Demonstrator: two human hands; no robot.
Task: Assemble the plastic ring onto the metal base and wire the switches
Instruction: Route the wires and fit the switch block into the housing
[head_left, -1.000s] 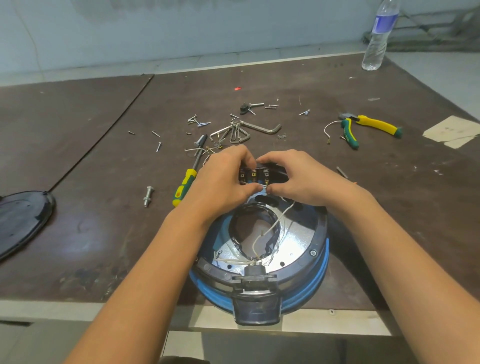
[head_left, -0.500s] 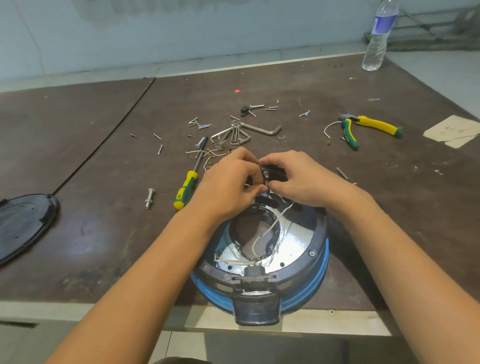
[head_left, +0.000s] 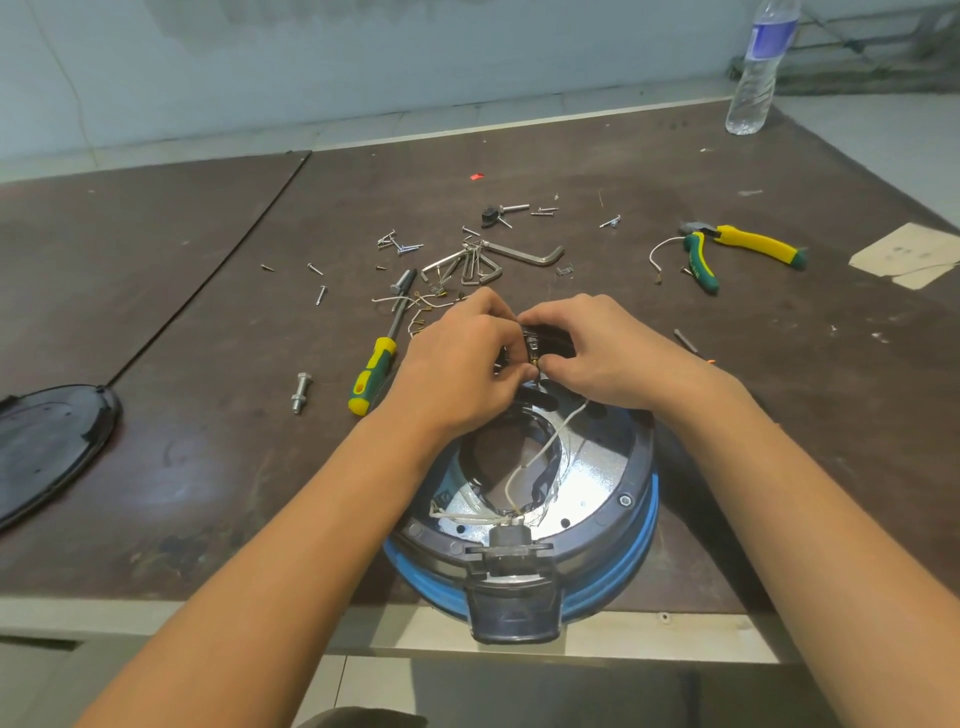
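Both grips narrow: your left hand (head_left: 462, 364) and right hand (head_left: 597, 353) pinch small black switch block with brass terminals (head_left: 545, 343) at far rim of shiny metal base (head_left: 597, 467). Hold block steady, push thin white wire (head_left: 550, 439) straight onto terminal, keep slack, avoid bending tabs.

— What do we see of the person?
— We see a left forearm (head_left: 291, 545) and a right forearm (head_left: 779, 493), bare down to the frame's lower edge, and a left hand (head_left: 457, 364) and right hand (head_left: 608, 353), bare too.
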